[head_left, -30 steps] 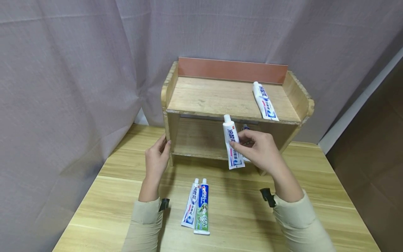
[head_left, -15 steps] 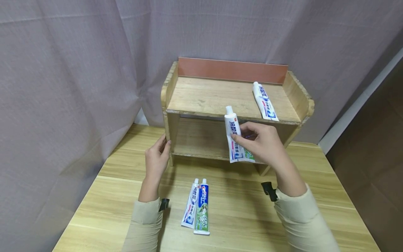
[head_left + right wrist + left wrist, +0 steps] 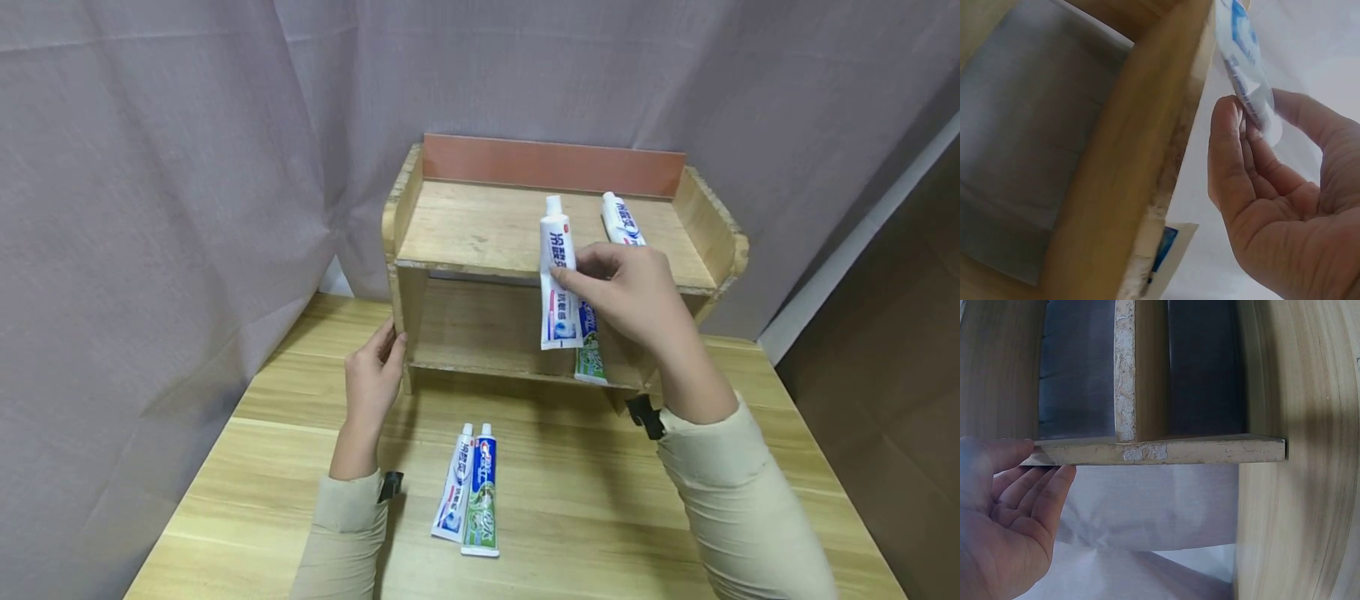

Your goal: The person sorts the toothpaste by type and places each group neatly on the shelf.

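My right hand (image 3: pixel 633 292) pinches a white toothpaste tube (image 3: pixel 557 321) between thumb and fingers, cap up, in front of the upper board of a small wooden shelf (image 3: pixel 480 225). The right wrist view has this tube (image 3: pixel 1249 75) beside the board's edge. With thumb and fingers on either side, my left hand (image 3: pixel 372 375) grips the shelf's left side panel (image 3: pixel 1204 452). A matching white tube (image 3: pixel 619 219) lies on the upper board at the right, partly behind my right hand. On the lower board is a blue and green toothpaste tube (image 3: pixel 591 358), its top hidden.
Two more tubes lie side by side on the wooden table (image 3: pixel 570 517) in front of the shelf: a white one (image 3: pixel 453 492) and a blue and green Crest one (image 3: pixel 482 500). Grey curtain (image 3: pixel 225 167) hangs behind and to the left. A brown panel (image 3: pixel 885 333) borders the right.
My right hand has risen with the white tube from in front of the lower compartment to the upper board, uncovering the blue and green tube below. My left hand keeps its place.
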The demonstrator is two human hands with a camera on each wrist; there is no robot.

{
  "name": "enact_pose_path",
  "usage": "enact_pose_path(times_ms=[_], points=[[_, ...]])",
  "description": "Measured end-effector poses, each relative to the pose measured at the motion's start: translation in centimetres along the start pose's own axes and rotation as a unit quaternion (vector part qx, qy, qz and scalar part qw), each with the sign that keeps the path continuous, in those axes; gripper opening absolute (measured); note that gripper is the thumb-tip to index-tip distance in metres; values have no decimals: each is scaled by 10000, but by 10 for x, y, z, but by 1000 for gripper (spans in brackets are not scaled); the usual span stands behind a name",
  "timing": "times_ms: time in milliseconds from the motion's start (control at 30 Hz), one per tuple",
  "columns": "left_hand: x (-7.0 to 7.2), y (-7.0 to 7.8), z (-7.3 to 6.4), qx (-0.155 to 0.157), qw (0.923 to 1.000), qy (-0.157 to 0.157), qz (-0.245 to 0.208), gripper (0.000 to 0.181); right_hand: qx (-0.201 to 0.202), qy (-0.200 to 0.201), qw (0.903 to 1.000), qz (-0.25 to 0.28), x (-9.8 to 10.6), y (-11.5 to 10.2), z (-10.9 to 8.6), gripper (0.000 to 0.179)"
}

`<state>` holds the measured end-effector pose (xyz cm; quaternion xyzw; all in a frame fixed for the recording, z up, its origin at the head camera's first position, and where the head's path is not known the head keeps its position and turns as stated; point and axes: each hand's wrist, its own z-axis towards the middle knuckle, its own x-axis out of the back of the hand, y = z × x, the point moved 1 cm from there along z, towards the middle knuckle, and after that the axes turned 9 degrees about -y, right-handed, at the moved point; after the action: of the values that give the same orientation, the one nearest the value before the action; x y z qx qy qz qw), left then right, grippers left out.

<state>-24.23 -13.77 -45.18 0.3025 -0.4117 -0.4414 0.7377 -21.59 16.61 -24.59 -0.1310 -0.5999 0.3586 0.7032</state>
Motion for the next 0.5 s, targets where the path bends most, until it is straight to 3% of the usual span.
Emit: enact_pose_path(times_ms=[267, 500], points=[[-1, 0, 0, -76, 9999, -80, -97, 36, -574, -483, 9952, 627, 25, -11, 37, 41], [-1, -2, -1, -53, 9999, -56, -107, 36, -1221, -1089, 9865, 120, 35, -13, 67, 55]])
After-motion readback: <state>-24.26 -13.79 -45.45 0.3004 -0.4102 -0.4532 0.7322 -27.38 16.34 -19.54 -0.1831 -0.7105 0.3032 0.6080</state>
